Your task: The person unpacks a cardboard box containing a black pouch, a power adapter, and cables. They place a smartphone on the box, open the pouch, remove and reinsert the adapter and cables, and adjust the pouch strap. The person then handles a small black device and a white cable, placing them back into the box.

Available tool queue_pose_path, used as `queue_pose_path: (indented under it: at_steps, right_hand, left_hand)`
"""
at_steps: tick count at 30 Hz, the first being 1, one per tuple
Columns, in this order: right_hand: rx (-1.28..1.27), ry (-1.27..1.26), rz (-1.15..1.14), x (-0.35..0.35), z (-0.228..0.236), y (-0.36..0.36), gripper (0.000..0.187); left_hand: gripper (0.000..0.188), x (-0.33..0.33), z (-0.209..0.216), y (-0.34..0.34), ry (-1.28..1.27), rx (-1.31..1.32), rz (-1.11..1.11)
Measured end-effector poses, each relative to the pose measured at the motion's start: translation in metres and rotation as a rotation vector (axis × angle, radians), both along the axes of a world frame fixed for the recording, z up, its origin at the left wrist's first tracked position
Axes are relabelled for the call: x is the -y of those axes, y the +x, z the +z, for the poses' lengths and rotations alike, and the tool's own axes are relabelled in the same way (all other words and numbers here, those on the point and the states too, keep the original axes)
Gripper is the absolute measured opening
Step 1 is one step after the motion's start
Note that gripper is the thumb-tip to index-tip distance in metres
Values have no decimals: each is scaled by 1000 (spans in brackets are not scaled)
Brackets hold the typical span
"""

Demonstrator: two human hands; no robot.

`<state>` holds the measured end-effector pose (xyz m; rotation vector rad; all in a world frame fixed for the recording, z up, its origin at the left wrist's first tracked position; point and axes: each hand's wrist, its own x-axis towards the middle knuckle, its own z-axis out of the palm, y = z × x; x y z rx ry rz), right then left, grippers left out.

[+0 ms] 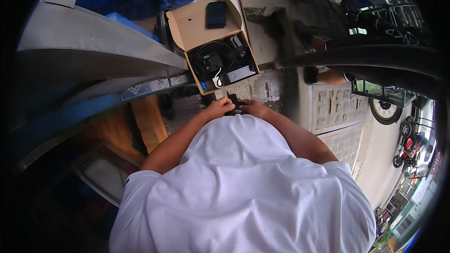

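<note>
Object [233,98], small, dark and flat-looking, sits between the person's two hands near the middle of the frame, just below the open cardboard box [194,30]. Its outline has straight edges and a sharp corner, so I'd guess it is stiff rather than floppy, and light enough for fingertips alone. If that dark face is as smooth as it seems from here, it could slide a little under a dry thumb; whether it is fragile I can't judge. The side edges look the safest place to take hold, one hand to each, keeping pressure off the flat face.

The left hand [219,107] is curled in almost to a fist, thumb and fingers together, and appears to pinch the object along its left edge. The right hand [254,108] comes in from the other side with its fingers bent inward, touching or very near the right edge. Its fingertips are lost against the dark shape, so I can't tell whether they are clamped or merely resting there. Both hands are close to the front of the white shirt [253,173].

Up at top centre, a dark phone [216,15] lies on the box's raised lid. Down in the box I can make out black gear [212,61], a looped white cord [218,78] and a slim pale carton [241,74].
</note>
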<state>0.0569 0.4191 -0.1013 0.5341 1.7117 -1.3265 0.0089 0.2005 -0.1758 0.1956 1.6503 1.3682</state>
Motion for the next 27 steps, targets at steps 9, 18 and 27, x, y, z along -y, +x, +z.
queue_pose_path:
  at_steps: [9, 18, 27]
  right_hand:
    - [-887, 470, 96, 17, -2, -197, 41]
    - [-950, 648, 448, 76, -87, -430, 20]
    - [-962, 539, 616, 98, -71, -436, 21]
  left_hand:
    - [17, 43, 28, -37, -41, 234, -119]
    - [35, 79, 46, -34, -293, 301, 199]
    - [26, 66, 16, -17, -139, 128, 559]
